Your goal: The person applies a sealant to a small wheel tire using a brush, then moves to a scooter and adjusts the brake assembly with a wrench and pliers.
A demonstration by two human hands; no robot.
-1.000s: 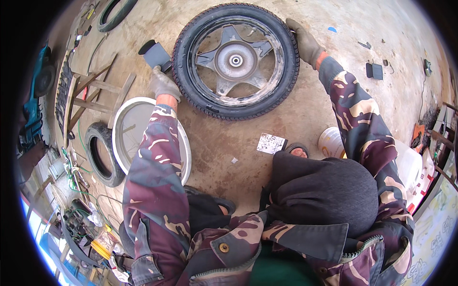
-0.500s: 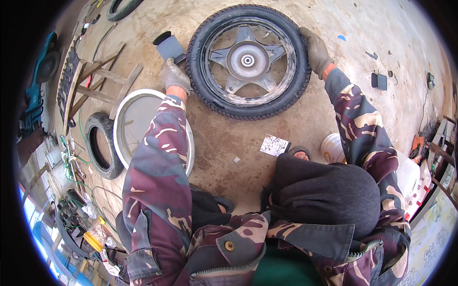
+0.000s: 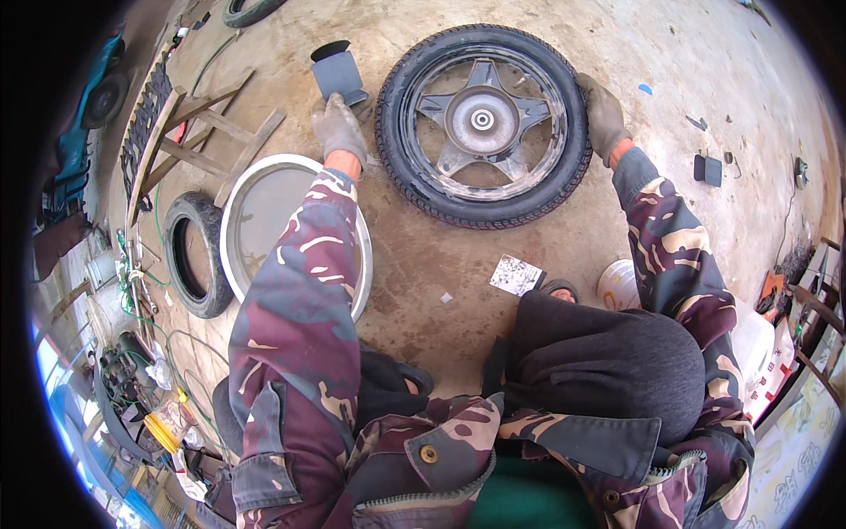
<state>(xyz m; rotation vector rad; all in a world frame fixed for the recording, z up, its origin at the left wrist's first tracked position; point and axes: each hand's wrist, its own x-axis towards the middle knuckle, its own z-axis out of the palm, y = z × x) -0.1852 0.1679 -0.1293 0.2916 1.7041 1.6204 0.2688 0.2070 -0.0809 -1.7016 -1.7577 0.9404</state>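
Crouching over a stained, dusty concrete floor (image 3: 423, 264), I had the motorcycle wheel (image 3: 483, 123) lying flat before me, tyre on, spoked hub facing up. My gloved right hand (image 3: 603, 115) lay curled against the tyre's right edge, its grip pressed onto the rubber; my gloved left hand (image 3: 339, 128) rested on the floor just beside the tyre's left edge, fingers loosely together, holding nothing. A dark folded plate (image 3: 337, 72) sat just beyond that hand. To my left lay a round white-rimmed basin (image 3: 264, 207), a spare tyre (image 3: 189, 256) and a wooden frame (image 3: 207, 132). A printed scrap of paper (image 3: 515, 275) lay near my knee.
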